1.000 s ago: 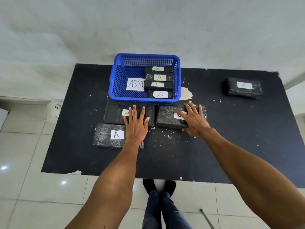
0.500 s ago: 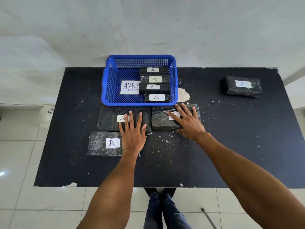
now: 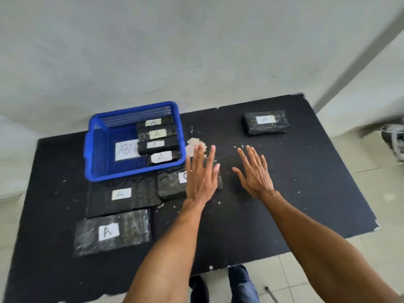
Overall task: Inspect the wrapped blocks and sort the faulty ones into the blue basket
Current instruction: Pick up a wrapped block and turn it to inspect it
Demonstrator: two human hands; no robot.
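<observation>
The blue basket stands at the back left of the black table and holds several black wrapped blocks with white labels. In front of it lie three more wrapped blocks: one partly under my left hand, a flat one to its left, and a nearer one marked A. A lone block sits at the back right. My left hand hovers flat and empty over the middle block's right end. My right hand is spread over bare table, holding nothing.
The black table has white crumbs and a chipped pale patch beside the basket. A white wall rises behind. My legs and a tiled floor show below the front edge. Some clutter lies at the far right.
Both hands have lifted off the blocks and shifted right. My right hand left the middle block; my left hand left the flat one and now hovers over the middle block. The view swung right.
</observation>
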